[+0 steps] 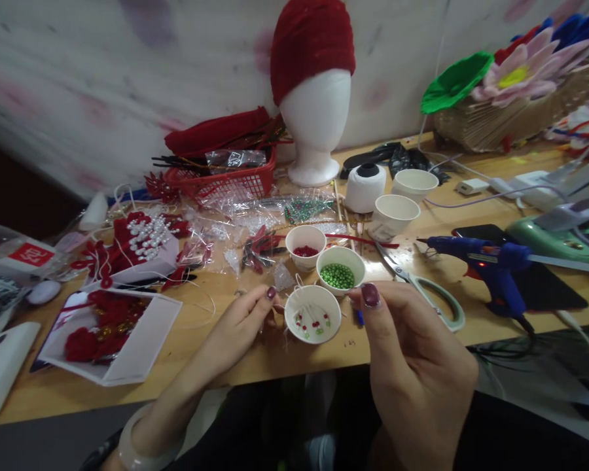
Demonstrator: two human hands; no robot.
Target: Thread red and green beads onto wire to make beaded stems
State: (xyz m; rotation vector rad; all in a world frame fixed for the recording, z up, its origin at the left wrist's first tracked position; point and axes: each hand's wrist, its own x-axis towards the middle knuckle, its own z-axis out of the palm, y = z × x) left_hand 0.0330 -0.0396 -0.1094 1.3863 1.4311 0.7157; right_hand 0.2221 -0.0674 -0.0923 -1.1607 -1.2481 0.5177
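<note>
My left hand (243, 324) is closed in a pinch beside a white paper cup (313, 314) near the table's front edge; what the fingertips hold is too small to name. Inside that cup lie thin threads with red and green beads. My right hand (410, 356) is raised to the right of the cup, thumb pressed against the fingers, and whatever it pinches cannot be made out. Behind stand a cup of green beads (338, 276) and a cup of red beads (305, 251).
A blue glue gun (491, 261) and scissors (439, 301) lie at the right. Two more cups (395, 216) stand by a thread cone (366, 188). Farther back are a foam head (317, 124) and red basket (226, 183). A white box (142, 337) sits left.
</note>
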